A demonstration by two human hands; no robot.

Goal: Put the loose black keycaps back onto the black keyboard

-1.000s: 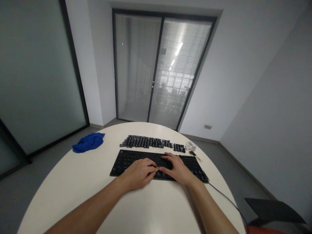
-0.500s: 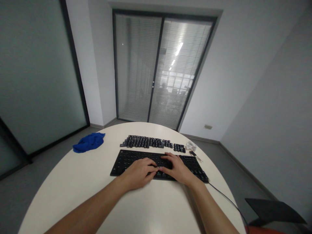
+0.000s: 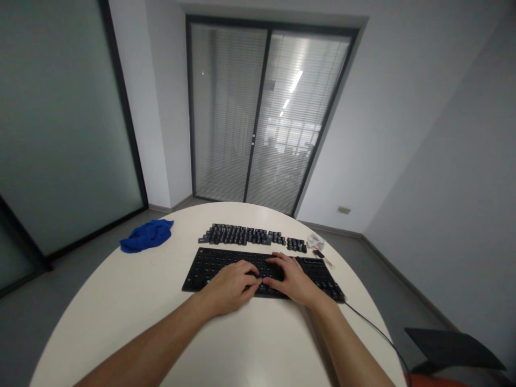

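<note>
A black keyboard (image 3: 201,266) lies across the table in front of me, with many bare key positions where the caps are off. My left hand (image 3: 231,285) rests over its middle, thumb and forefinger tips close together; whatever may be between them is too small to make out. Beside it, my right hand (image 3: 292,277) lies on the keyboard with thumb and fingers apart. The right thumb tip comes right up to the left fingertips. Just behind the keyboard, loose black keycaps (image 3: 242,235) are laid out in rows matching a keyboard layout.
A blue cloth (image 3: 147,235) lies at the left of the round white table (image 3: 121,301). Near the right edge are a crumpled whitish item (image 3: 316,241) and a small tool with a dark end (image 3: 319,253). A cable (image 3: 373,325) runs off the table's right side, towards a chair (image 3: 455,349).
Both hands stay at the middle of the keyboard. Only the fingertips shift very slightly where the two hands meet.
</note>
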